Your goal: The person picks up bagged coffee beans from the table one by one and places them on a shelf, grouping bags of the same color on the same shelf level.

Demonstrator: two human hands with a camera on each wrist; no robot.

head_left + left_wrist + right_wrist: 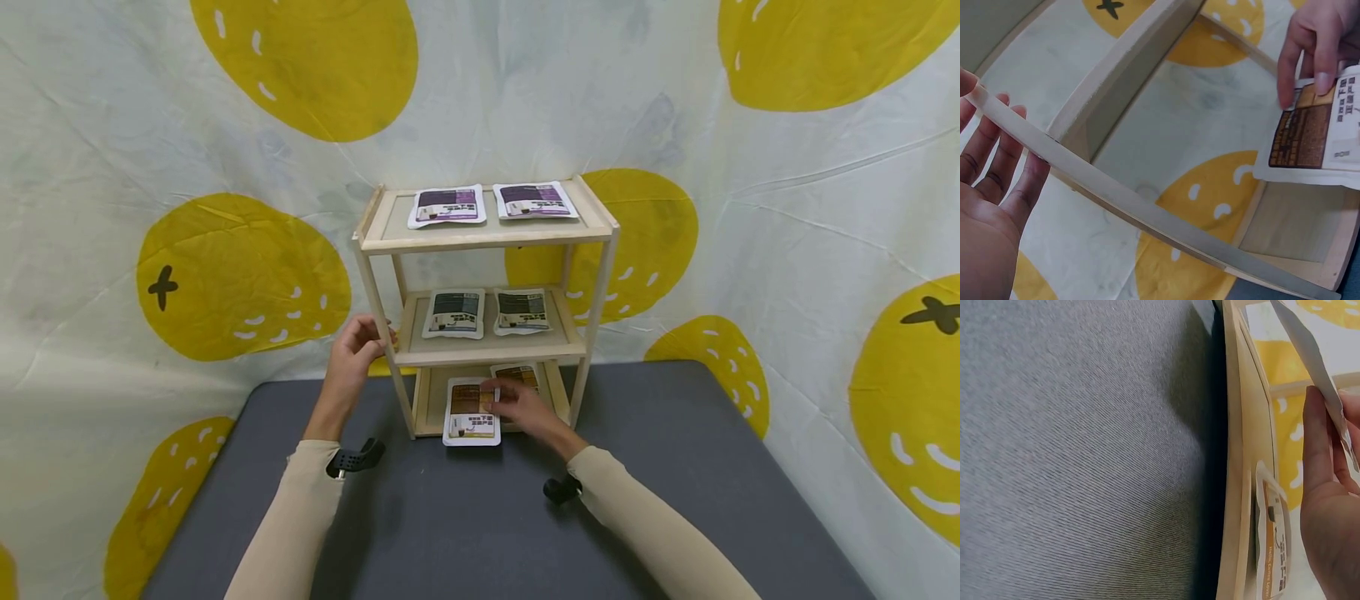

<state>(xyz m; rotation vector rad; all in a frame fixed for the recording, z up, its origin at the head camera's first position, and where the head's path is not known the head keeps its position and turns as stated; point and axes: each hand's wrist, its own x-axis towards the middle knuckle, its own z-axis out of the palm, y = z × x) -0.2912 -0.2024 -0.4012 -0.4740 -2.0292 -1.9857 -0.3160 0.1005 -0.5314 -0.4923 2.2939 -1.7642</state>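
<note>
Head view: my left hand [352, 354] rests against the front left post of the wooden shelf [480, 237], fingers loosely curved at the middle tier, not clamped round anything I can see. My right hand [517, 407] pinches the brown packet [472, 412] by its right edge; the packet sits at the near edge of the bottom tier, sticking out over the grey table [480, 517]. A second brown packet [517, 374] lies farther back on the same tier, to the right. Two dark packets [487, 312] on the middle tier, two purple packets [491, 202] on top.

Left wrist view: left hand [991, 187] fingers straight, laid against the post [1116, 200], not gripping it. Right hand [1313, 47] at far right, fingertips on the brown packet [1313, 134].

Right wrist view: right hand [1329, 512] grips the thin packet edge [1310, 359] between thumb and fingers. The second brown packet [1272, 544] lies flat on the shelf board [1241, 456], table [1085, 450] to the left.
</note>
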